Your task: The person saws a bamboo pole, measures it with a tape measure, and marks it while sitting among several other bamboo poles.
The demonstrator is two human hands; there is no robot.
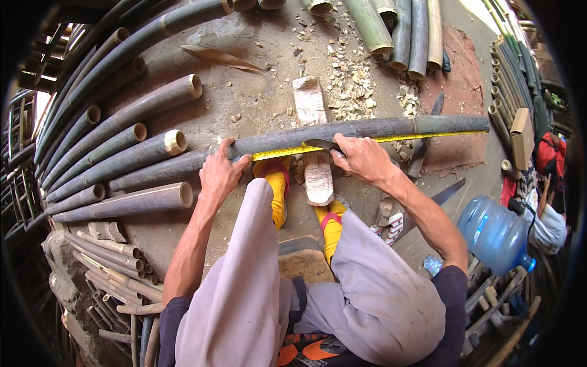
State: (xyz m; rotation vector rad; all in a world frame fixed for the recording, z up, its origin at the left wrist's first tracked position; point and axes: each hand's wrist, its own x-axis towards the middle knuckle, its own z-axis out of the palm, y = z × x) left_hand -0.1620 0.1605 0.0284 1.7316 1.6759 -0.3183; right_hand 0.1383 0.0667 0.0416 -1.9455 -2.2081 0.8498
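Note:
A long dark bamboo pole (275, 140) lies across in front of me, over a whitish chopped wood block (310, 104). A yellow tape measure (422, 136) is stretched along its near side. My left hand (221, 171) is closed around the pole, its thumb by the left end of the visible tape. My right hand (362, 160) pinches a dark, thin, pointed blade (322, 144), which lies against the tape and pole above the block. Most of its handle is hidden by the hand. My feet, in yellow socks (278, 196), are on either side of the block.
Cut bamboo poles (140, 113) lie at left; more (370, 27) lie at the top. Wood chips (351, 85) litter the ground. Right of the block are a dark machete-like blade (428, 137), a saw blade (449, 192) and a blue water jug (494, 232). Another person (544, 223) sits far right.

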